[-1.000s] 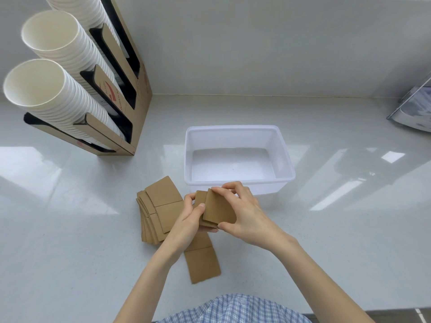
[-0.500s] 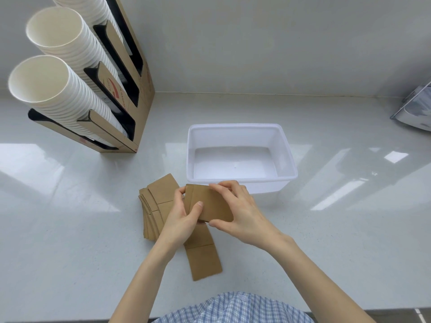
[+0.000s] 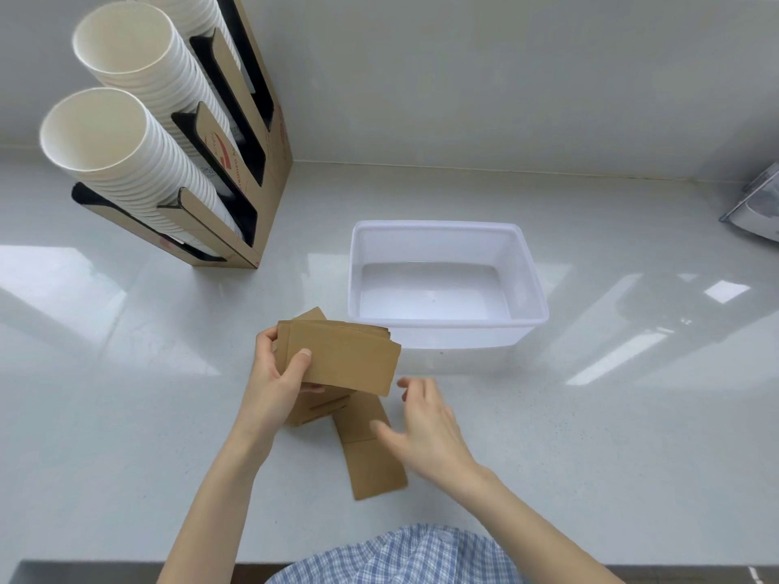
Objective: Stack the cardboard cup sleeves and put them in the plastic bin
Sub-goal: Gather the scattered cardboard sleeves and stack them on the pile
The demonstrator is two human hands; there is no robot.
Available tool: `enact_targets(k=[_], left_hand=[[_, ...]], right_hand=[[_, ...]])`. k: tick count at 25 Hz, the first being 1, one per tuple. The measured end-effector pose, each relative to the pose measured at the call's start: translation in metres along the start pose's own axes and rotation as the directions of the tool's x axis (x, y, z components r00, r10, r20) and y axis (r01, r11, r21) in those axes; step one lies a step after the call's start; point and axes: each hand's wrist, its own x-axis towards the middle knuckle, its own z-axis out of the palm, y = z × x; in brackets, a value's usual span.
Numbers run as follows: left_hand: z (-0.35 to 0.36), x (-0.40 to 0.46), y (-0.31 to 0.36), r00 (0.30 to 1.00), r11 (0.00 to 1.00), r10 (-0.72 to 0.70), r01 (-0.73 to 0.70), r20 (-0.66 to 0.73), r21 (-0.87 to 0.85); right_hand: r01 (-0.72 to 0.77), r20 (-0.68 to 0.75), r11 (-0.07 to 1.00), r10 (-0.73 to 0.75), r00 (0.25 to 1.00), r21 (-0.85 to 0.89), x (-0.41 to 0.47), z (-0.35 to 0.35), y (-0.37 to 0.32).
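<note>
Left hand (image 3: 281, 375) grips a small stack of cardboard cup sleeves (image 3: 343, 358) at its left end, thumb on the top face and fingers underneath, held clear of the counter just near-left of the plastic bin (image 3: 532, 284). Right hand (image 3: 425, 419) is off the stack, fingers spread and holding nothing, and hovers over the loose sleeves on the counter (image 3: 371, 453); it is motion-blurred, so whether a fingertip grazes the card cannot be told.

Handling, as judged: the sleeves are flat kraft card, very light, stiff across the face but easy to bend or crease along the fold. Faces look matte, so friction between layers is probably fair, yet the held stack fans slightly at its right end and could splay if pinched at one end only. Best hold: thumb over, fingers under, across the short width, with the other hand squaring the free edge. Loose ones lie flat against the surface; a fingertip under an edge or a slide to start the lift seems needed.

Bin is translucent white, open-topped, nothing in it. More sleeves lie under the left hand.

Surface: glossy white counter (image 3: 126, 415) with strong window reflections, likely slick. Plain wall behind. Far left stands a cardboard cup dispenser (image 3: 269, 132) with rows of white paper cups (image 3: 126, 158). A grey object (image 3: 758, 204) is cut off at far right. Checked blue shirt (image 3: 396, 558) at the near edge.
</note>
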Motion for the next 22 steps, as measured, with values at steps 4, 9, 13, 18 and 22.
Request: enact_targets(k=[4, 9, 13, 18, 22], left_hand=[[-0.004, -0.001, -0.003, 0.999, 1.000, -0.013, 0.012, -0.032, -0.020], [-0.005, -0.001, -0.005, 0.999, 0.999, -0.027, 0.025, -0.041, -0.030], [-0.003, -0.001, -0.003, 0.999, 0.999, -0.023, 0.022, -0.037, -0.024], [0.001, -0.001, -0.003, 1.000, 1.000, -0.013, 0.013, -0.016, 0.001], [0.005, -0.001, -0.002, 1.000, 1.000, -0.013, 0.013, 0.003, 0.016]], right_hand=[[-0.032, 0.019, 0.984, 0.035, 0.999, -0.173, -0.003, 0.020, -0.013], [-0.051, -0.052, 0.945, 0.036, 0.998, -0.323, -0.005, 0.027, -0.023], [-0.061, -0.046, 0.966, 0.051, 0.998, -0.251, -0.003, 0.024, -0.009], [-0.191, -0.097, 0.963, 0.175, 0.980, -0.191, -0.003, 0.002, 0.017], [-0.250, -0.112, 0.966, 0.241, 0.964, -0.070, -0.003, -0.018, 0.039]])
